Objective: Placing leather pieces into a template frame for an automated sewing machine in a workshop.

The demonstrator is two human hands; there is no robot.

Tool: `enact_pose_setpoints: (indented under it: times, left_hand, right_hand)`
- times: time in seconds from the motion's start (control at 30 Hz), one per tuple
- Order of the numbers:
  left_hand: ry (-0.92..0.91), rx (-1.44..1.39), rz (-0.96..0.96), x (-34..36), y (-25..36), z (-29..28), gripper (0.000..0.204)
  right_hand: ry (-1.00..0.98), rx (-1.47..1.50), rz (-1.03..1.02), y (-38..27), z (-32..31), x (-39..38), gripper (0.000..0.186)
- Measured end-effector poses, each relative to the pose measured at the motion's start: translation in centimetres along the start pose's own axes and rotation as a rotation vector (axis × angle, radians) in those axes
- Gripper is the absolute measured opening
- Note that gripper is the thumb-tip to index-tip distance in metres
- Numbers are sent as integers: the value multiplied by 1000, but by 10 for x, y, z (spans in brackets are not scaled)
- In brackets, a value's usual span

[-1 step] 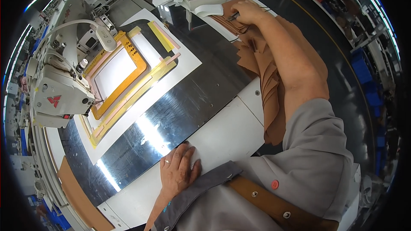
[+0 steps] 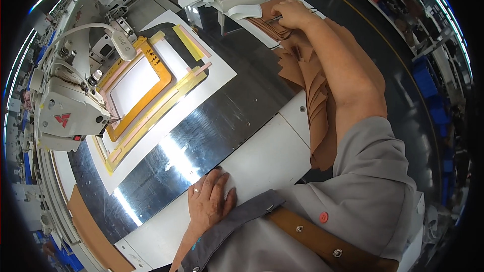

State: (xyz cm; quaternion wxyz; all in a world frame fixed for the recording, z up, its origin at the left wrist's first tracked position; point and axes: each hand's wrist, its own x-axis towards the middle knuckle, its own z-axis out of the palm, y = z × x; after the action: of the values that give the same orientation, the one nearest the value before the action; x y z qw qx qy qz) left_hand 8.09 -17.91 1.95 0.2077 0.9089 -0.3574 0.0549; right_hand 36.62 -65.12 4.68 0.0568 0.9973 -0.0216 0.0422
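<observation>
Broadly, a polished steel worktable (image 2: 237, 116) fills the view, with a white sewing machine (image 2: 65, 100) at its left over a yellow-orange frame template (image 2: 138, 90) whose long axis runs from near-left to far-right. A stack of tan fabric pieces (image 2: 312, 95) stretches along the right arm. The right hand (image 2: 292, 14) is closed, pinching a thin dark tool over the stack's far end. The left hand (image 2: 209, 201) lies open, flat on the white table edge.

The right hand (image 2: 291, 14) covers the top of the brown fabric stack (image 2: 312, 95), and its fingertips and the thin dark tool they seem to pinch are too small to make out. The forearm hides the stack's middle. The left hand (image 2: 209, 201) has its wrist under a grey sleeve (image 2: 237, 224). The sewing machine's (image 2: 65, 106) needle area is unclear.
</observation>
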Motion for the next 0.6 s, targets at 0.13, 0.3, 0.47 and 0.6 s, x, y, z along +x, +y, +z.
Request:
enact_pose_setpoints:
  times: [0.13, 0.3, 0.47, 0.6]
  left_hand:
    - [0, 3, 6, -1, -2, -1, 45]
    - [-24, 10, -9, -2, -1, -1, 45]
    - [-37, 29, 0, 1, -1, -1, 45]
    - [-11, 34, -4, 1, -1, 0, 44]
  right_hand:
    - [81, 194, -201, 22, -12, -17, 35]
    - [-148, 397, -190, 33, -22, -65, 34]
    - [-107, 630, -112, 32, -33, -69, 28]
    - [27, 651, -122, -9, -41, -30, 27]
